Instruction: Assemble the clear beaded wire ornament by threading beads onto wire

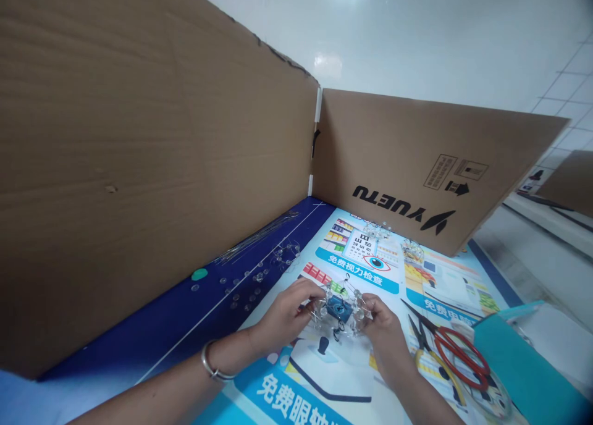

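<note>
A wire frame strung with clear beads [341, 307] is held between both hands over the printed sheet. My left hand [290, 307], with a silver bangle at the wrist, pinches its left side. My right hand [383, 323] grips the right side with fingers closed. Dark curled wire ends stick out at the top and bottom of the beaded piece.
Loose clear beads [235, 297], a green disc [199, 275] and thin wires [254, 236] lie at left. More beaded pieces [377, 230] sit behind. Red-handled scissors [461, 354], yellow-handled pliers [440, 372] and a teal folder [523, 369] are at right. Cardboard walls [417, 159] stand behind.
</note>
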The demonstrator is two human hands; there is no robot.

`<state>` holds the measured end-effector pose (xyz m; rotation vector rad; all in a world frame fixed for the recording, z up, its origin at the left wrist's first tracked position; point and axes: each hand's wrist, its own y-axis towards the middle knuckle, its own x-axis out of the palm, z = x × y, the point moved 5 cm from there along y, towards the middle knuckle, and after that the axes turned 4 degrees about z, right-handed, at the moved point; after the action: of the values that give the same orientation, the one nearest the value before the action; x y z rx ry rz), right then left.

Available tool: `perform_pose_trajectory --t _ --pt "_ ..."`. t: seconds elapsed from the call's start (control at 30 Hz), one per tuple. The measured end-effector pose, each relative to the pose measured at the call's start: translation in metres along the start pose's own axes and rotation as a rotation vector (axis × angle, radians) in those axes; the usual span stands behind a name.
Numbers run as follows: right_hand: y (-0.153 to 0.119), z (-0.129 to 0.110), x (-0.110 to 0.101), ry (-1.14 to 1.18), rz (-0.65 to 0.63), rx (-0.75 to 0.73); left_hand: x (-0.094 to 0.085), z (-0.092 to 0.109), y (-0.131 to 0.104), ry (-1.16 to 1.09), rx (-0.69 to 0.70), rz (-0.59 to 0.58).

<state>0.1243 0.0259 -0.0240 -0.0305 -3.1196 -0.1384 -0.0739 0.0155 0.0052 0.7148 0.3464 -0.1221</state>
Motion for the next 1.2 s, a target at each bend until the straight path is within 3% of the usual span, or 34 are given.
perform_pose_trajectory --t 0.3,0.53,0.9,1.2 --pt "-0.006 -0.006 0.003 0.042 -0.05 0.079 -0.001 -0.012 0.0 0.021 -0.21 0.031" --pt "-0.008 -0.007 0.007 0.007 -0.061 0.152 -0.007 -0.003 0.004 0.04 -0.196 0.045" --pt "-0.005 -0.002 0.004 -0.039 -0.08 0.15 -0.011 0.002 0.004 0.101 -0.115 0.065" --pt "-0.005 -0.006 0.003 -0.023 -0.109 0.186 -0.016 -0.006 0.002 0.078 -0.247 0.109"
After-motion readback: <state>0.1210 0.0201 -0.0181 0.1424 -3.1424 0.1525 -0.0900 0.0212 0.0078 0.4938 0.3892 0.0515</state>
